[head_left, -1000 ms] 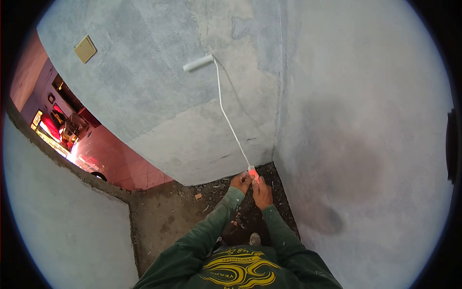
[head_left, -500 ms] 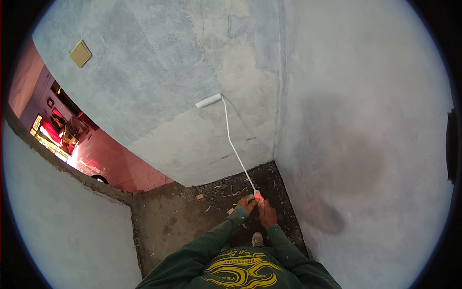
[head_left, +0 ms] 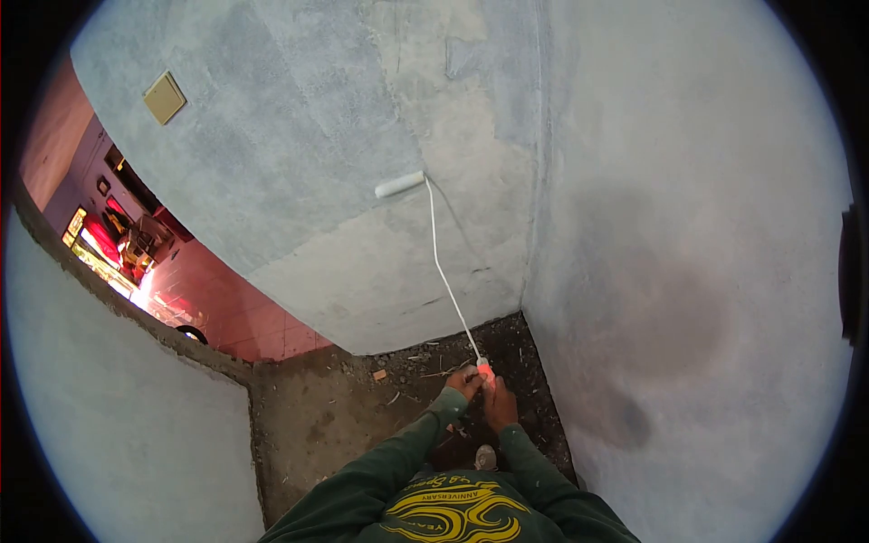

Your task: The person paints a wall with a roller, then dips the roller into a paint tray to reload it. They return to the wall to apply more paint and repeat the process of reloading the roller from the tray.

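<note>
A paint roller (head_left: pixel 400 185) with a white sleeve rests against the wall ahead (head_left: pixel 362 262), its long bent white rod running down to a red-orange handle. Both hands are on that handle, low in the view. My left hand (head_left: pixel 465 381) is closed at the handle's upper end, by the rod. Just to the right and slightly lower, my right hand (head_left: pixel 500 404) is wrapped round the handle. Some fingers of both hands are hidden. The wall around the roller shows bluish patches above and a paler patch below.
A wall (head_left: pixel 670 226) with dark smudges stands close on my right, meeting the front wall at a corner. Debris and wood bits lie on the dirt floor (head_left: pixel 335 407). At left, a doorway opens onto a red tiled floor (head_left: pixel 235 308). A square switch plate (head_left: pixel 164 98) sits on the front wall.
The view has shifted slightly, so the walls and doorway appear a little further right. The roller sits about the same place on the wall, perhaps slightly higher. Both hands keep their grip.
</note>
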A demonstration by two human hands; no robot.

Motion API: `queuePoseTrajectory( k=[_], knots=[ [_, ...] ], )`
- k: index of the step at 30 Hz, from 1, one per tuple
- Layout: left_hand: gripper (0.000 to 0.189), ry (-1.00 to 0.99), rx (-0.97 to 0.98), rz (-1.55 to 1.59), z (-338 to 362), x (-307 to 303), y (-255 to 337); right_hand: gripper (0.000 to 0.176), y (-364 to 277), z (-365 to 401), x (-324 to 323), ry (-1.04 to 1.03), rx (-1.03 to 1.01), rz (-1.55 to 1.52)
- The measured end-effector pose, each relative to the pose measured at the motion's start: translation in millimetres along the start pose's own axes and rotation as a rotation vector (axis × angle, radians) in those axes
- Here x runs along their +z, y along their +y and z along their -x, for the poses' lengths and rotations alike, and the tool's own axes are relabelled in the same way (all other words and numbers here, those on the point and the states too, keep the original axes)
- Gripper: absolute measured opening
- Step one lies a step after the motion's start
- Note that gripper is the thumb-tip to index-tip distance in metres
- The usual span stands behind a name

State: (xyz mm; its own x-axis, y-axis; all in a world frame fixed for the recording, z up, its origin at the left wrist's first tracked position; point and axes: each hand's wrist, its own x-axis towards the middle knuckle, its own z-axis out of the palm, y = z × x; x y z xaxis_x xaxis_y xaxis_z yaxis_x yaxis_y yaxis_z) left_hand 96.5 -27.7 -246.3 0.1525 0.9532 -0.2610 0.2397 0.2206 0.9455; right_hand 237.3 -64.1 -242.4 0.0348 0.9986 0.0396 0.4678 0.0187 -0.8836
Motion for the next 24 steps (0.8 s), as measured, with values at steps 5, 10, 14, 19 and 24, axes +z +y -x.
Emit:
queuePoseTrajectory(
  k=[5, 10, 14, 19, 24],
  knots=[
    [0.026, 0.087, 0.170, 0.106, -11.7, -11.8, 25.3, 0.033, -24.5, -18.4, -3.8, 0.061, -0.090, -0.057],
    [0.024, 0.053, 0.144, -0.055, -10.1, -10.7, 14.1, 0.031, -13.8, -13.8, -0.1, 0.038, -0.097, -0.035],
    [0.027, 0.000, 0.055, -0.023, -8.7, -5.1, -20.6, 0.030, -5.0, -1.0, 3.7, -0.019, -0.022, -0.010],
    [0.027, 0.029, 0.069, -0.089, -7.8, -18.7, 16.5, 0.028, -22.7, -11.5, 6.4, 0.007, -0.053, -0.064],
    [0.030, 0.074, 0.163, 0.081, -20.8, -33.5, 43.1, 0.028, -55.5, -34.7, -2.5, 0.056, -0.167, -0.159]
  ],
)
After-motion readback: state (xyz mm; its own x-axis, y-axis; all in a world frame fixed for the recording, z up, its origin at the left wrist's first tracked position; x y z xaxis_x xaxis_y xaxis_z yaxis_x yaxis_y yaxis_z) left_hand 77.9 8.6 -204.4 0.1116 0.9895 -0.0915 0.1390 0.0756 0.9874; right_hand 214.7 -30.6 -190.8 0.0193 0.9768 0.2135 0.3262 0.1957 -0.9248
